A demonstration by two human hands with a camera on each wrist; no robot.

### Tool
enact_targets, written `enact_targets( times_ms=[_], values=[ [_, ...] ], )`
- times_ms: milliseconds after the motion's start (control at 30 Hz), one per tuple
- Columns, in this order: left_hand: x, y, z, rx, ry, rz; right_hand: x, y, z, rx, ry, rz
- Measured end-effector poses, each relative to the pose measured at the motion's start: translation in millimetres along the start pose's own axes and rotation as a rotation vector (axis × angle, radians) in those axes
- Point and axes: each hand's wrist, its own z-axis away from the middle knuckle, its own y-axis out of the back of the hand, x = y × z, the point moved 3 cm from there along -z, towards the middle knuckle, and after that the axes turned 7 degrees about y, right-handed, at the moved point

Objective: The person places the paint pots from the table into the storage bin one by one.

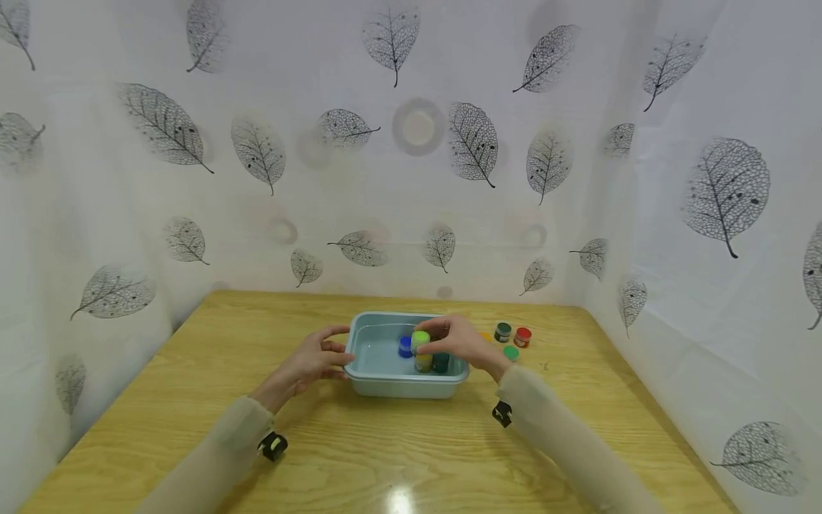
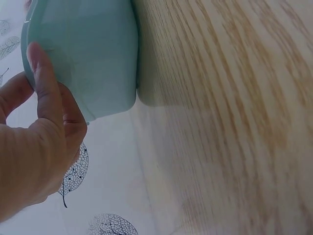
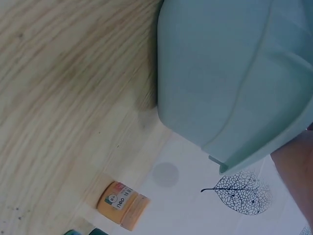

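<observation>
A light blue-green plastic basin (image 1: pixel 404 387) sits on the wooden table. My left hand (image 1: pixel 312 360) grips its left rim; in the left wrist view the thumb (image 2: pixel 41 73) lies along the outer wall near the rim. Over the right half of the basin, my right hand (image 1: pixel 459 341) pinches a small paint jar with a lime-green lid (image 1: pixel 420 338) between thumb and fingers. Inside the basin are a blue jar (image 1: pixel 405 348), a yellow jar (image 1: pixel 423 364) below the held one, and a dark teal jar (image 1: pixel 440 363). In the right wrist view the basin wall hides most of that hand.
Right of the basin, on the table, stand a dark green jar (image 1: pixel 503 332), a red jar (image 1: pixel 523 337), a green-lidded jar (image 1: pixel 511 353) and an orange jar (image 3: pixel 120 203). A white leaf-print curtain (image 1: pixel 411 214) hangs behind the table and along its sides.
</observation>
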Motion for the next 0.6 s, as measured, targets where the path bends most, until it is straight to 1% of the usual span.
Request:
enact_targets(
  times_ms=[233, 367, 467, 600],
  values=[
    [2.0, 0.5, 1.8, -0.016, -0.011, -0.001, 1, -4, -13.2, -0.079, 0.010, 0.146],
    [2.3, 0.5, 1.7, -0.017, -0.013, -0.005, 3, -7, -19.3, -0.124, 0.011, 0.185],
    [2.6, -0.3, 2.1, -0.007, -0.001, -0.002, 5, -9, -23.2, -0.156, 0.008, 0.200],
    [3.1, -1.8, 2.5, 0.001, 0.008, -0.005, 9, -11, -28.0, -0.177, 0.013, 0.244]
  ],
)
